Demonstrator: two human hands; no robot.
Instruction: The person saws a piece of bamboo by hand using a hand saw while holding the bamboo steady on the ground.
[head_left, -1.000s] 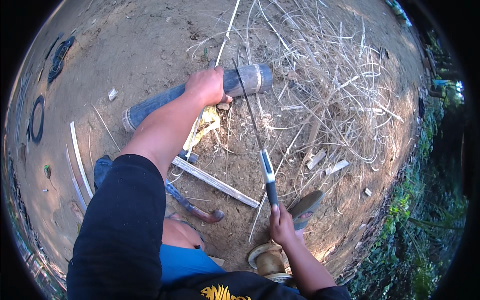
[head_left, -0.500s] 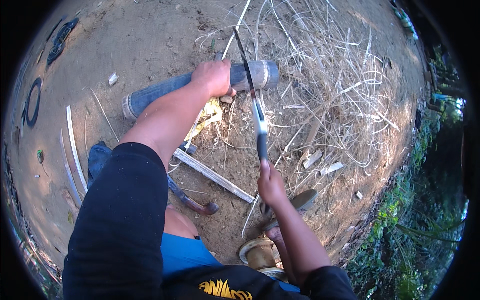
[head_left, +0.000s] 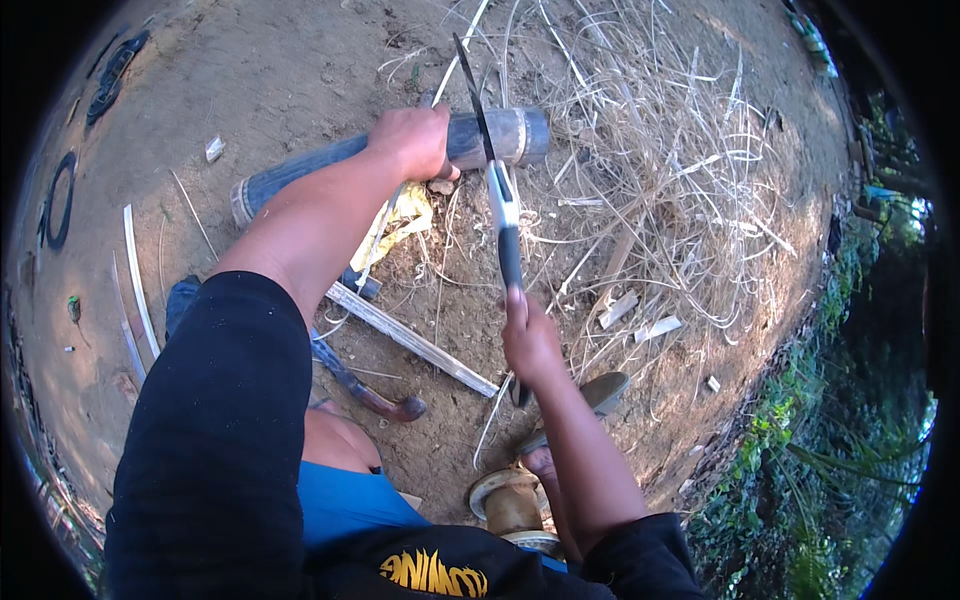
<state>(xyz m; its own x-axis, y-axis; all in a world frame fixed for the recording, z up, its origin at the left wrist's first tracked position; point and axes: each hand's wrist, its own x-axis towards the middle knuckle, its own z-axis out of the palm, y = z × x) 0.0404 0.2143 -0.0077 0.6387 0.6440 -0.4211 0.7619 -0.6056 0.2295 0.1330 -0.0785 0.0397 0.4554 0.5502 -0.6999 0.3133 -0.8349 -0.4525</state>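
Observation:
A thick, dark grey-blue bamboo tube (head_left: pixel 325 173) with a pale ring near its right end lies across the ground ahead of me. My left hand (head_left: pixel 412 137) is closed over its upper side, right of the middle; some fingers are hidden. A thin pale strip (head_left: pixel 462 62) runs out from beyond that hand. In my right hand (head_left: pixel 532 342) is the grip of a handsaw (head_left: pixel 507 225) with a dark, narrow blade. The blade crosses over the tube between my left hand and the pale ring, pointing away from me. Whether its teeth touch the tube I cannot tell.
A tangled heap of pale shavings (head_left: pixel 660 190) spreads to the right. Nearer lie a long split slat (head_left: pixel 415 338), a curved dark handle (head_left: pixel 375 398) and yellow crumpled material (head_left: pixel 405 225). A spool-like stool (head_left: pixel 512 508) stands by my sandalled foot (head_left: pixel 595 395). Green plants (head_left: pixel 780 450) border the right.
My right hand and the saw have shifted slightly away from me. My left hand stays on the tube. The whole view has moved a little.

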